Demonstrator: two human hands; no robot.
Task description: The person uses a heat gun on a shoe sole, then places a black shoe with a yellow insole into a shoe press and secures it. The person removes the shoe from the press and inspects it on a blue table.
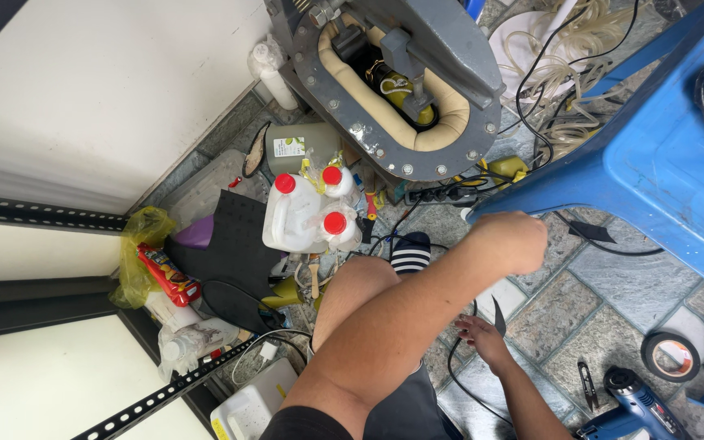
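**Hands at a black cable on the tiled floor**

Lowest in the view, the right hand reaches down to the stone-tile floor; its fingers are together on a thin black cable, which curves over the tiles beside the person's knee. Above it, the left hand is a closed fist near the edge of the blue plastic stool; I cannot tell if it holds something. Farther away stand white jugs with red caps and a grey metal housing.
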